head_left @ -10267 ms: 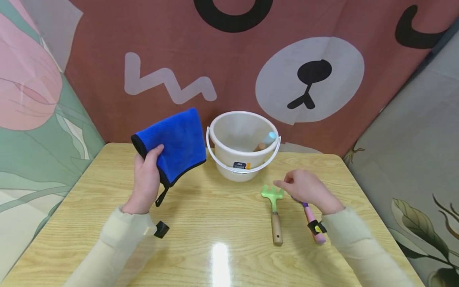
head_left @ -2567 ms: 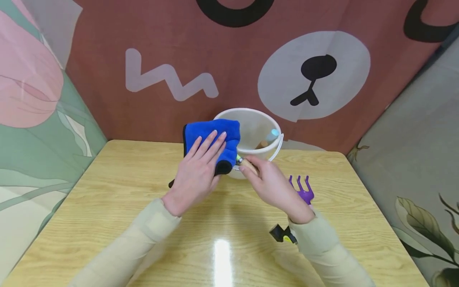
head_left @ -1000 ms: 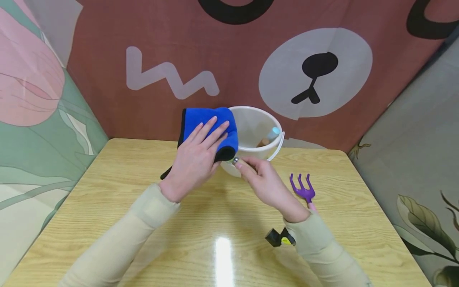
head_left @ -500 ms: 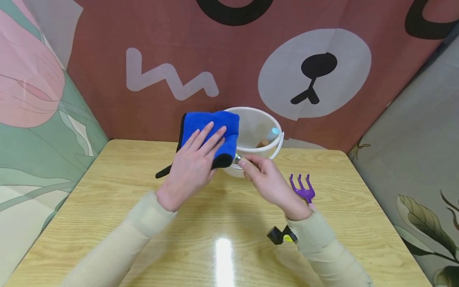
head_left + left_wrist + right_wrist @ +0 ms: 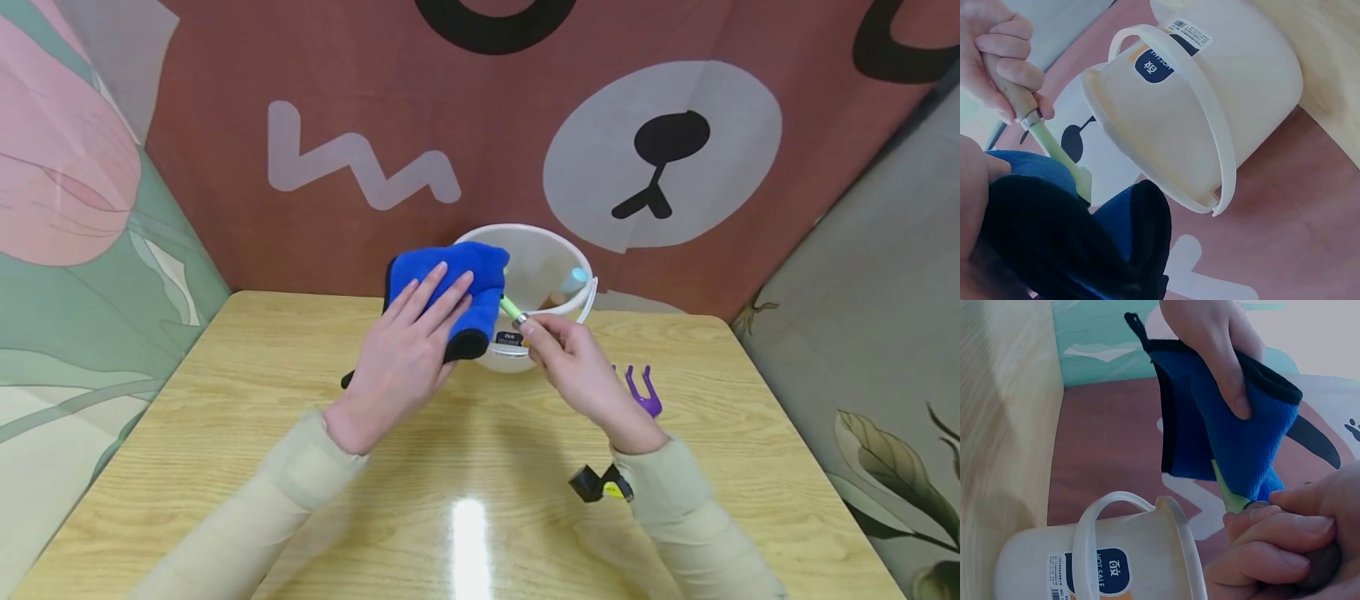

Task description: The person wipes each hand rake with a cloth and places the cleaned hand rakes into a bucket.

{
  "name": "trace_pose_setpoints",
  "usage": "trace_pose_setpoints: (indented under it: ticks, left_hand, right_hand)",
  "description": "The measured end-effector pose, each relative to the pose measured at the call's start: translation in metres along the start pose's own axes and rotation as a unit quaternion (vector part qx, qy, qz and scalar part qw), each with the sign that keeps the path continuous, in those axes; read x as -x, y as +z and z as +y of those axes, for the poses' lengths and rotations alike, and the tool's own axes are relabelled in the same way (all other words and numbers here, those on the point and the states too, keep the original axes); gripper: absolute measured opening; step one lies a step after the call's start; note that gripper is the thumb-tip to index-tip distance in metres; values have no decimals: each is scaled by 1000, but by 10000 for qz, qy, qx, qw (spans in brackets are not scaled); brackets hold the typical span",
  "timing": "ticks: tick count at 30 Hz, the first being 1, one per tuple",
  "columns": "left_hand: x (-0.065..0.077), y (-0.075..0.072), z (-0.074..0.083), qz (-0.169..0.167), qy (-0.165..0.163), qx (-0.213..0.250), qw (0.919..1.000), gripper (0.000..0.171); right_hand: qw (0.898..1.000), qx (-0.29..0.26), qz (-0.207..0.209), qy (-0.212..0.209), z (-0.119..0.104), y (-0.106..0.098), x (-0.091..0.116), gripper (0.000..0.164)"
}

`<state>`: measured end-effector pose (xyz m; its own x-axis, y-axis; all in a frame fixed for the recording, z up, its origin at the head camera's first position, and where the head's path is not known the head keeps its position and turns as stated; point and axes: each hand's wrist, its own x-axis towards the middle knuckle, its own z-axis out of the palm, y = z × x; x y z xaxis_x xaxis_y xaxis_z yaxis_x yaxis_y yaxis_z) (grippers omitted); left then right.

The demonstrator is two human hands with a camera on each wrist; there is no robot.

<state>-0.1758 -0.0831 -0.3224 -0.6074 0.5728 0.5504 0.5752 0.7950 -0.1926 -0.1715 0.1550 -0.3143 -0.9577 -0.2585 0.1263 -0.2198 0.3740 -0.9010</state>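
Observation:
My right hand [image 5: 581,358] grips the wooden handle [image 5: 1010,87] of a small garden fork, whose light green neck [image 5: 512,308] points up and left. The left hand [image 5: 401,346] holds a blue cloth [image 5: 487,283] with black edging, fingers spread on top and thumb beneath, as the right wrist view shows. The folded cloth [image 5: 1250,437] wraps the fork's head and hides most of it. Both hands are in the air before a white bucket [image 5: 517,362]. A purple fork [image 5: 648,407] lies on the table, partly behind the right hand and wrist.
Inside the bucket lean a light blue handle [image 5: 577,277] and a brown handle end [image 5: 555,300]. Its white carrying handle [image 5: 1210,112] hangs down the front. Behind the wooden table [image 5: 300,308] rises a printed cloth backdrop [image 5: 360,75].
Ten seconds ago the green fork lay on the table; the right hand has since lifted it into the cloth. In the last second, the right hand has drawn slightly right, showing more green neck.

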Motion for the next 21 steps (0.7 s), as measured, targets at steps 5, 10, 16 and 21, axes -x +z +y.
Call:
trace_pose_setpoints:
  ticks: [5, 10, 16, 21]
  left_hand:
    - [-3, 1, 2, 55, -6, -11, 10000, 70]
    - [-4, 4, 4, 114, 10, -12, 9999, 68]
    - [-6, 9, 2, 261, 3, 104, 9996, 63]
    - [-7, 13, -1, 384, 58, 140, 9991, 63]
  right_hand:
    - [9995, 245, 88, -184, 2, 1, -1, 41]
    - [9953, 861, 170, -420, 1, 7, 3, 46]
    - [9873, 1381, 306, -725, -3, 12, 7, 45]
    - [9832, 1590, 353, -820, -4, 13, 10, 44]
